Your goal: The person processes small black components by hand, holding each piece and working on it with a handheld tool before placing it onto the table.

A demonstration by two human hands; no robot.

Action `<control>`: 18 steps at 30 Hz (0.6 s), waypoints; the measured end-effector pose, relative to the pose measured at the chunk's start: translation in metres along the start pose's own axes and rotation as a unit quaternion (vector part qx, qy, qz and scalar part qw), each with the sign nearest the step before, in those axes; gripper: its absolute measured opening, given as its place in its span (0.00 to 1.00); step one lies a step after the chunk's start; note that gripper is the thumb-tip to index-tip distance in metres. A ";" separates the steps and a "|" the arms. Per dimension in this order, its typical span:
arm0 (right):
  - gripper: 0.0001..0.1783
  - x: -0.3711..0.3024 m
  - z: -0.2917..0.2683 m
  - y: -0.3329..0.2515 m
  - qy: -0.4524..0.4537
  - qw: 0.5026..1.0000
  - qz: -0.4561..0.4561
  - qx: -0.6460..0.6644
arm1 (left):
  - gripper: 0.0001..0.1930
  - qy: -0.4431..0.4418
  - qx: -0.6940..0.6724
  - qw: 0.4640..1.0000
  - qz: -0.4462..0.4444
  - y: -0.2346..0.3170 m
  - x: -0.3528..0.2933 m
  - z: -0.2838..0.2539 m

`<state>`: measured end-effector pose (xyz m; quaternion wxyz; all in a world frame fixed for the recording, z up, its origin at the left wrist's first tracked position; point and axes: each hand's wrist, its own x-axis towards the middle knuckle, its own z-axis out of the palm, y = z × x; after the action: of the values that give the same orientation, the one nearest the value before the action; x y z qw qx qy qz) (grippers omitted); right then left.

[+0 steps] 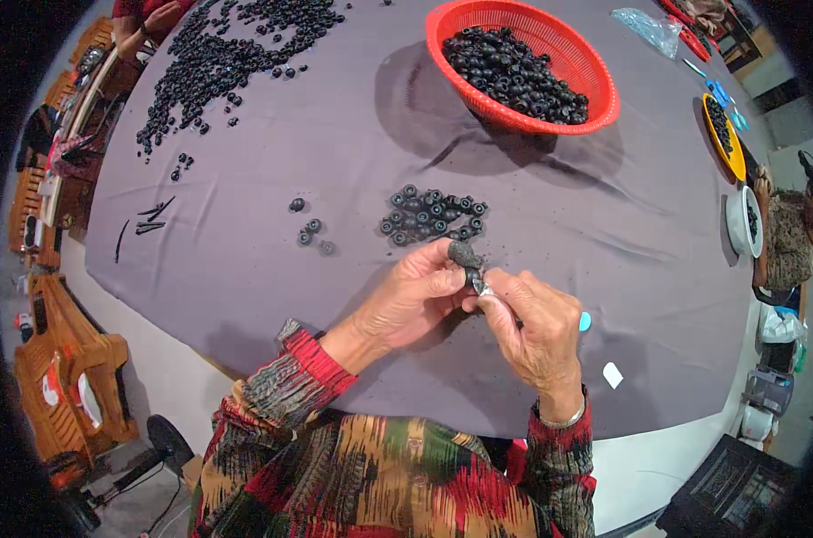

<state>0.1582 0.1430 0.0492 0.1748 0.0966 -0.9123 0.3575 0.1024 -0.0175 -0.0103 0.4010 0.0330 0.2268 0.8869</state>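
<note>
My left hand [420, 291] pinches a small black rubber-like ring piece [472, 277]; a dark grey cover [465, 255] wraps one of its fingertips. Meeting it from the right, my right hand [536, 327] is closed on a small bladed tool whose metal tip [481, 287] touches the piece. A light-blue end [585, 321] shows beyond the right hand, perhaps the tool's handle. Just past my fingers sits a cluster of black ring pieces [422, 217], many with holes facing up. A few loose ring pieces [305, 237] lie to its left.
A red plastic colander [595, 67] full of black pieces stands at the far side. Many more pieces [213, 67] spread across the far left. Thin black strips [152, 226] lie left. A yellow plate [737, 160] and white bowl [736, 220] sit at the right edge. Another person's hand [161, 16] appears far left.
</note>
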 end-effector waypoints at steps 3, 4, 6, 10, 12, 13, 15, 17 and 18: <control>0.08 0.002 -0.002 -0.001 -0.005 1.000 -0.012 -0.001 | 0.08 -0.003 -0.011 1.000 0.002 0.000 0.001 0.001; 0.07 0.002 -0.002 -0.001 -0.016 1.000 0.001 0.001 | 0.08 0.002 -0.004 1.000 0.005 0.000 0.000 -0.001; 0.07 0.002 -0.004 -0.001 -0.027 1.000 0.013 0.003 | 0.08 0.005 0.003 1.000 0.008 0.000 0.001 0.000; 0.06 0.001 -0.003 -0.001 -0.034 0.999 0.017 0.008 | 0.08 0.002 0.007 1.000 0.016 0.001 0.000 0.000; 0.05 0.001 -0.003 -0.001 -0.038 0.999 0.029 0.013 | 0.08 0.006 0.015 1.000 0.018 0.000 0.000 -0.001; 0.05 0.000 -0.002 0.001 -0.038 0.999 0.023 0.011 | 0.08 0.004 0.012 1.000 0.016 0.000 0.000 -0.001; 0.05 0.000 -0.002 0.001 -0.039 0.999 0.017 0.009 | 0.08 0.003 0.009 1.000 0.014 0.000 0.000 -0.001; 0.05 0.001 -0.003 0.000 -0.046 0.998 0.033 0.021 | 0.07 0.013 0.028 0.999 0.016 0.001 0.001 -0.001; 0.05 0.001 -0.004 0.000 -0.046 0.998 0.034 0.019 | 0.07 0.013 0.027 0.999 0.015 0.001 0.001 0.000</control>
<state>0.1587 0.1455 0.0524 0.1186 0.0856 -0.9150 0.3760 0.1005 -0.0175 -0.0102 0.3838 0.0362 0.2553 0.8867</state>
